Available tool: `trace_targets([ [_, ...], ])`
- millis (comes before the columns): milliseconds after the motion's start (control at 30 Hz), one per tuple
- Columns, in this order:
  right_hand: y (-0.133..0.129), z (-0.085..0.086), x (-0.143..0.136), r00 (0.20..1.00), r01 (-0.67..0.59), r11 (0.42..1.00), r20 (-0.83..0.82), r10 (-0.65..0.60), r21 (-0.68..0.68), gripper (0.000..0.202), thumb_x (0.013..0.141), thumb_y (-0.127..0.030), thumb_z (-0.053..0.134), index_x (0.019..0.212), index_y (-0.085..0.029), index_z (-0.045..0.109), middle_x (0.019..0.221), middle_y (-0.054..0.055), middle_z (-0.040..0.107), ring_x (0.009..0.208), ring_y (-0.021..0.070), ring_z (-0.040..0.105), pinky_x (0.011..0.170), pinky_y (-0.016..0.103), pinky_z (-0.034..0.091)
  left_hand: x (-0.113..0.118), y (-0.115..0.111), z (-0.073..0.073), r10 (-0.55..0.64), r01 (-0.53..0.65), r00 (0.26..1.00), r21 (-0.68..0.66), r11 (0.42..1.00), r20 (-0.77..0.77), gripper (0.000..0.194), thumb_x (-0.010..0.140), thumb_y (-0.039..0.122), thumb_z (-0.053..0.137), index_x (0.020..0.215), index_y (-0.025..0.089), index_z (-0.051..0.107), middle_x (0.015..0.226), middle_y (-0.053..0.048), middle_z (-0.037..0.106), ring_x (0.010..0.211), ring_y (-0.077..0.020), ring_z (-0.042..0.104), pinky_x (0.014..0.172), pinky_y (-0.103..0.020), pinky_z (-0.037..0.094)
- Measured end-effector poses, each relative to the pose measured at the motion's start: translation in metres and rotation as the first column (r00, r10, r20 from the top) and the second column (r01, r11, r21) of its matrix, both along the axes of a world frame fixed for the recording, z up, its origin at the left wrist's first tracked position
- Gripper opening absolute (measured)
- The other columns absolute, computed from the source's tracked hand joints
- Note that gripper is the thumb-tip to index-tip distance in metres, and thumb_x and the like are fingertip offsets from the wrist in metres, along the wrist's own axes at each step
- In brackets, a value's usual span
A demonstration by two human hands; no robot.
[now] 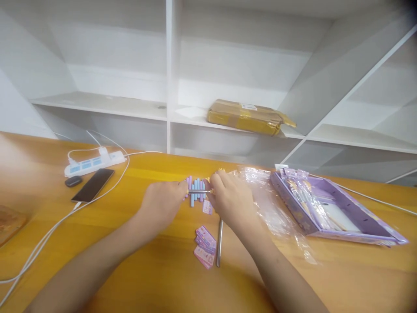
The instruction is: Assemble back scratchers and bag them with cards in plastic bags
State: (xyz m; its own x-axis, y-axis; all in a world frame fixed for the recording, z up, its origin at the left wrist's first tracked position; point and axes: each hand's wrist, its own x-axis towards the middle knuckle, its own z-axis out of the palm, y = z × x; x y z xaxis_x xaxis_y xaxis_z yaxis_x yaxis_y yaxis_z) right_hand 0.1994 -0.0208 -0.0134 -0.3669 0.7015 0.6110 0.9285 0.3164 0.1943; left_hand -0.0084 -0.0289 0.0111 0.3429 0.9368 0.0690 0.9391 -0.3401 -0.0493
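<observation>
Head view: on my feed, the left grip (164, 200) and right grip (233, 198) are each closed on one end of a slim grey rod (198, 191), seen across a row of pastel sticks (196, 184) on the worktop (156, 278). At right, an open purple box (345, 200) contains a clear-wrapped pack of slender tools (306, 200), lying along its left side. Just beside the box I see crumpled clear plastic (267, 200). The shelf (182, 120) bears a taped cardboard parcel (244, 115), contents hidden. Overlapping cards (205, 245) lie beside a silver tube (220, 248).
</observation>
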Motion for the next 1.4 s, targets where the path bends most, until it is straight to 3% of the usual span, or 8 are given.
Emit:
trace_targets([
  [233, 0.015, -0.009, 0.007, 0.999, 0.032, 0.978, 0.015, -0.029, -0.209, 0.018, 0.083, -0.007, 0.057, 0.082, -0.020, 0.069, 0.074, 0.004, 0.070, 0.061, 0.0165, 0.051, 0.059, 0.032, 0.016, -0.002, 0.012, -0.009, -0.027, 0.027, 0.999, 0.010, 1.000, 0.018, 0.024, 0.099, 0.013, 0.047, 0.095, 0.020, 0.070, 0.082, -0.011, 0.077, 0.071, -0.0255, 0.073, 0.060, -0.032, 0.040],
  [600, 0.019, -0.004, 0.009, 0.994, 0.108, 0.908, 0.072, -0.086, -0.404, 0.019, 0.091, -0.012, 0.055, 0.091, -0.021, 0.072, 0.081, 0.007, 0.074, 0.068, 0.0180, 0.062, 0.058, 0.031, 0.015, -0.002, 0.019, -0.018, -0.060, 0.057, 0.993, 0.035, 0.998, 0.100, 0.028, 0.103, 0.020, 0.046, 0.095, 0.021, 0.073, 0.079, -0.011, 0.076, 0.075, -0.0274, 0.075, 0.064, -0.033, 0.045],
  [733, 0.020, 0.000, 0.010, 0.993, 0.114, 0.892, 0.037, -0.109, -0.438, 0.014, 0.097, -0.022, 0.059, 0.106, -0.022, 0.070, 0.096, 0.008, 0.078, 0.077, 0.0207, 0.069, 0.059, 0.031, 0.021, -0.007, 0.029, -0.023, -0.038, 0.035, 0.995, 0.034, 0.999, 0.097, 0.030, 0.103, 0.021, 0.045, 0.097, 0.021, 0.075, 0.084, -0.013, 0.077, 0.079, -0.0286, 0.075, 0.068, -0.034, 0.046],
  [867, 0.040, -0.006, 0.045, 0.968, 0.148, 0.896, -0.124, -0.217, -0.418, 0.037, 0.104, -0.041, 0.057, 0.135, -0.020, 0.060, 0.117, 0.012, 0.075, 0.092, 0.0253, 0.072, 0.067, 0.030, 0.037, -0.028, 0.063, -0.042, 0.099, -0.105, 0.989, 0.044, 0.994, 0.112, 0.030, 0.099, 0.018, 0.045, 0.096, 0.020, 0.075, 0.087, -0.015, 0.077, 0.085, -0.0301, 0.074, 0.073, -0.035, 0.045],
  [1033, 0.092, -0.045, 0.151, 0.861, 0.321, 0.774, -0.172, -0.478, -0.546, 0.054, 0.103, -0.054, 0.055, 0.139, -0.014, 0.063, 0.139, 0.022, 0.064, 0.118, 0.0331, 0.068, 0.095, 0.040, 0.048, -0.061, 0.111, -0.085, 0.245, -0.251, 0.958, 0.021, 0.968, 0.148, 0.030, 0.098, 0.020, 0.045, 0.094, 0.019, 0.074, 0.087, -0.013, 0.076, 0.081, -0.0272, 0.071, 0.068, -0.032, 0.040],
  [1167, 0.113, -0.088, 0.228, 0.743, 0.444, 0.695, -0.202, -0.639, -0.566, 0.060, 0.101, -0.045, 0.059, 0.140, 0.000, 0.061, 0.141, 0.036, 0.057, 0.128, 0.0384, 0.063, 0.103, 0.046, 0.046, -0.078, 0.131, -0.119, 0.312, -0.320, 0.932, 0.015, 0.947, 0.183, 0.031, 0.099, 0.019, 0.042, 0.093, 0.018, 0.072, 0.088, -0.011, 0.076, 0.081, -0.0246, 0.069, 0.068, -0.032, 0.038],
  [1267, 0.112, -0.120, 0.254, 0.702, 0.457, 0.670, -0.225, -0.675, -0.585, 0.059, 0.101, -0.048, 0.056, 0.131, 0.002, 0.066, 0.130, 0.036, 0.062, 0.122, 0.0412, 0.064, 0.102, 0.050, 0.047, -0.083, 0.139, -0.135, 0.319, -0.328, 0.926, 0.010, 0.945, 0.202, 0.030, 0.100, 0.020, 0.041, 0.094, 0.019, 0.070, 0.088, -0.009, 0.075, 0.082, -0.0237, 0.068, 0.067, -0.031, 0.037],
  [1400, 0.114, -0.157, 0.260, 0.718, 0.415, 0.742, -0.312, -0.623, -0.527, 0.057, 0.104, -0.051, 0.044, 0.122, -0.005, 0.071, 0.127, 0.030, 0.066, 0.127, 0.0403, 0.059, 0.112, 0.053, 0.040, -0.083, 0.145, -0.146, 0.295, -0.296, 0.935, -0.027, 0.955, 0.194, 0.025, 0.102, 0.026, 0.048, 0.094, 0.021, 0.071, 0.088, -0.007, 0.074, 0.083, -0.0231, 0.067, 0.072, -0.032, 0.043],
])
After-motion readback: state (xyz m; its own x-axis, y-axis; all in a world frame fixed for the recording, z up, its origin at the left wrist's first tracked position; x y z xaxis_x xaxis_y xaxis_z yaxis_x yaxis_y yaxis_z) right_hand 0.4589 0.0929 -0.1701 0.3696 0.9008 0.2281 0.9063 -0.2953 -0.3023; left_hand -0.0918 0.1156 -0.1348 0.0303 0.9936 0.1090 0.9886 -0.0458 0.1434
